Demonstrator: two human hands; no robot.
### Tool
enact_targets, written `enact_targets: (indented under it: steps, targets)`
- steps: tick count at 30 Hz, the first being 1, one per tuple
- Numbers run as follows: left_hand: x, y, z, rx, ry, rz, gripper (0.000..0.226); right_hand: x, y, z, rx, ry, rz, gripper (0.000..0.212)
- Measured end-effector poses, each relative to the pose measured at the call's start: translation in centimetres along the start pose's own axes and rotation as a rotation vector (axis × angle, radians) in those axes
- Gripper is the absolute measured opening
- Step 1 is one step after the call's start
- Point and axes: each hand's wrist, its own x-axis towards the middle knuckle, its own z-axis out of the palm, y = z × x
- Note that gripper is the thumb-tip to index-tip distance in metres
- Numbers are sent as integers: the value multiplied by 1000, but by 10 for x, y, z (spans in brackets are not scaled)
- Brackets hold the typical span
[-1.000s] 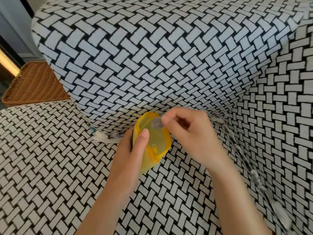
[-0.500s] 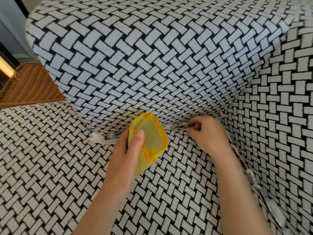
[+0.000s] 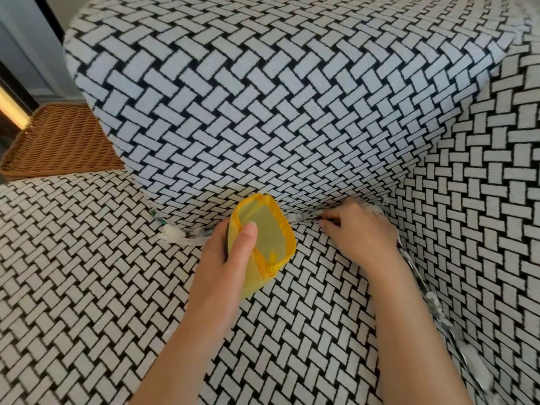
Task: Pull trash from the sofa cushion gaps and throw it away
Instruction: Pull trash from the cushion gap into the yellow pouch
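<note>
My left hand (image 3: 217, 267) grips a small yellow mesh pouch (image 3: 266, 244) with its mouth open, held just above the seat cushion (image 3: 87, 287). My right hand (image 3: 358, 232) is at the gap under the back cushion (image 3: 248, 97), fingers curled and pinching a thin clear wrapper (image 3: 304, 219) that pokes out of the gap. A crumpled white wrapper (image 3: 178, 236) lies in the same gap to the left of the pouch. More clear and silvery wrappers (image 3: 435, 305) line the gap along the right armrest.
The sofa is covered in a black-and-white woven-pattern fabric. The right armrest (image 3: 482, 185) rises beside my right arm. A brown wicker basket (image 3: 58, 141) stands past the sofa's far left edge.
My right hand dropped a clear piece at the pouch mouth, then moved right and down to the gap, where it now pinches another wrapper. The left hand and pouch stayed nearly still.
</note>
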Motion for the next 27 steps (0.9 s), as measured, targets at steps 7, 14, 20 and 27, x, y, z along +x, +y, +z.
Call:
enact_targets:
  steps: [7, 14, 20, 27]
  targets:
    - [-1, 1, 1, -9, -4, 11, 40, 1, 1, 5, -24, 57, -29, 29]
    - [1, 0, 2, 2, 0, 3, 37, 1, 8, -1, 491, 276, -200, 24]
    - [4, -7, 1, 114, -11, 19, 36, -32, -32, -28, 1143, 133, -653, 19]
    - [3, -7, 2, 142, 8, 11, 28, -14, -3, -21, 868, 216, -357, 18]
